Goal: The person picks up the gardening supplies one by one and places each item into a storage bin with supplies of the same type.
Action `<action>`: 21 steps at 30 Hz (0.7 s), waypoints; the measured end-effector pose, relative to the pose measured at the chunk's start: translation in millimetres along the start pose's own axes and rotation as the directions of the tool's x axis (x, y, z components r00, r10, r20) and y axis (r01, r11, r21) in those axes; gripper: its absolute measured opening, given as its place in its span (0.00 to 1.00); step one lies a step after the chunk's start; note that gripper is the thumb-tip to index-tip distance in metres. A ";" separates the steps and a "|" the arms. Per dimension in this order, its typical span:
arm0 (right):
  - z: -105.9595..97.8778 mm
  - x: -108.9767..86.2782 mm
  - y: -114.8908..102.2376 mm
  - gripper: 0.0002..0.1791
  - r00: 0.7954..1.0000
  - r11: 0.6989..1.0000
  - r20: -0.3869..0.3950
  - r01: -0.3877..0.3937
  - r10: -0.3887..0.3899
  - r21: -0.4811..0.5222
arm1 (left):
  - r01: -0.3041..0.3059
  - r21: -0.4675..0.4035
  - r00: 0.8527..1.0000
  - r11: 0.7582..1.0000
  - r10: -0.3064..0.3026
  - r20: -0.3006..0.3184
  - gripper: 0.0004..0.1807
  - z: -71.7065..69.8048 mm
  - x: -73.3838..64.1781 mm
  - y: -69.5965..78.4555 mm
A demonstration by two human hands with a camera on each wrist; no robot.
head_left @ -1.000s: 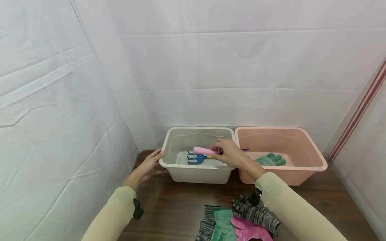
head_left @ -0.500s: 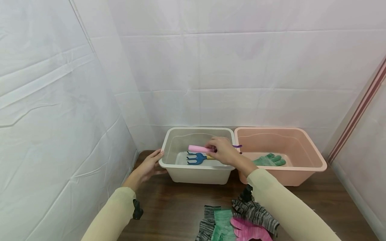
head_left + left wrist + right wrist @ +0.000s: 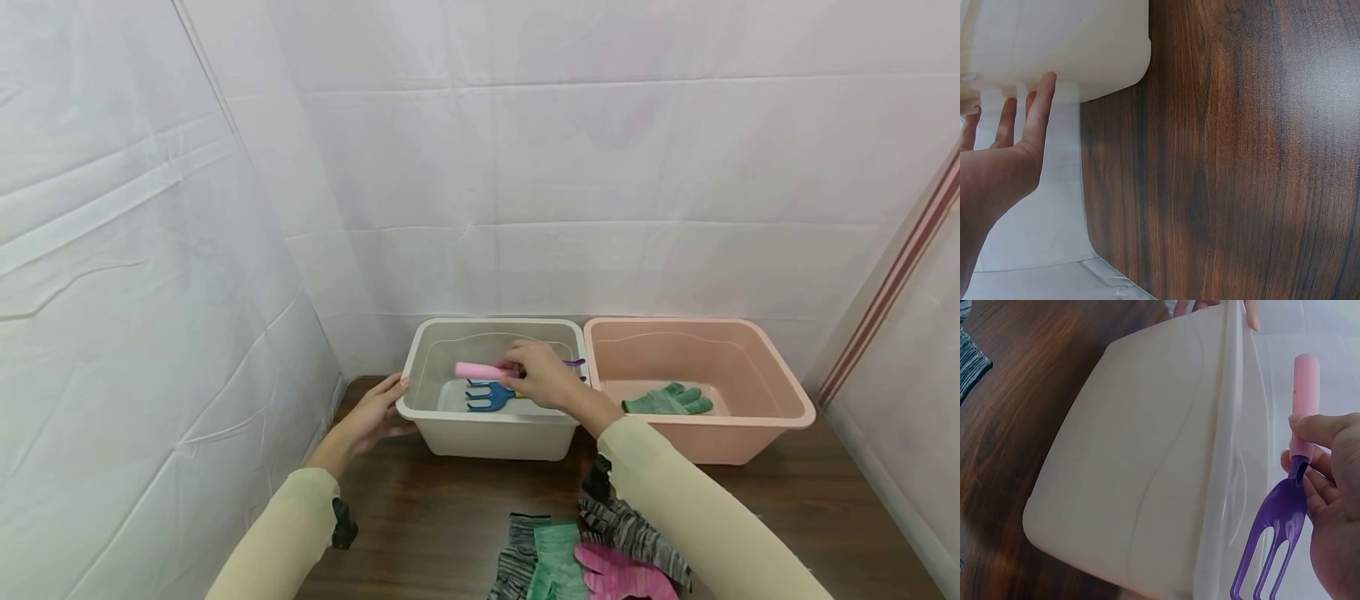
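My right hand [image 3: 543, 375] pinches the pink handle of a purple garden hand fork [image 3: 1282, 509] over the off-white bin [image 3: 487, 425]. In the right wrist view, its tines point down and away from the handle. My left hand [image 3: 375, 410] holds the bin's left end, thumb at the rim and fingers [image 3: 1038, 115] against the outside wall. On the bin's floor lies a blue hand rake [image 3: 491, 395], its handle partly hidden behind my right hand.
A peach bin [image 3: 750, 429] stands against the off-white one at right, with a green glove [image 3: 667, 400] inside. Several knitted gloves, grey, green and a pink glove [image 3: 618, 571], lie on the wooden table [image 3: 420, 517] in front. White sheeting [image 3: 480, 167] encloses the back and sides.
My right hand has moved left with the purple hand fork, bringing its tines from over the peach bin to the off-white bin's right rim. My left hand stays put.
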State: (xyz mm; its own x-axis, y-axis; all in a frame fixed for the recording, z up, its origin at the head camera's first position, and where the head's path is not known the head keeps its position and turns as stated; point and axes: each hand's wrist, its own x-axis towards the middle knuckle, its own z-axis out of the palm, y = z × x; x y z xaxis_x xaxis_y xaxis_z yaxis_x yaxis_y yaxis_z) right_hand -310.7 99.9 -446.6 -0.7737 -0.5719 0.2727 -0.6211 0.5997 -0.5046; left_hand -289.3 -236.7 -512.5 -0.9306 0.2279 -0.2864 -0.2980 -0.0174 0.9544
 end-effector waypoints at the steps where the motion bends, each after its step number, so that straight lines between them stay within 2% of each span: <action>1: 1.0 0.7 -0.6 0.10 1.000 1.000 0.001 0.003 -0.003 -0.005 | 0.001 -0.002 1.000 1.000 -0.001 -0.003 0.34 0.0 0.1 0.4; 10: 7.9 0.3 -3.3 0.11 1.000 1.000 0.023 0.008 -0.008 0.004 | 0.006 -0.003 1.000 1.000 -0.006 0.009 0.36 2.5 -1.3 -0.3; 21: 21.9 0.6 -0.1 0.11 1.000 1.000 -0.008 0.013 -0.012 0.006 | 0.008 -0.018 1.000 1.000 -0.008 -0.011 0.35 -0.1 -2.2 0.6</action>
State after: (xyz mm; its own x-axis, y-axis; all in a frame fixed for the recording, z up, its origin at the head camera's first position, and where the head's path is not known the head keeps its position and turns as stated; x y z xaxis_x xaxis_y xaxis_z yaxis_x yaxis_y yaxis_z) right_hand -308.4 87.2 -464.3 -0.7668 -0.5750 0.2853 -0.6300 0.5891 -0.5061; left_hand -287.5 -237.3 -511.3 -0.9305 0.2176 -0.2948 -0.3089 -0.0333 0.9505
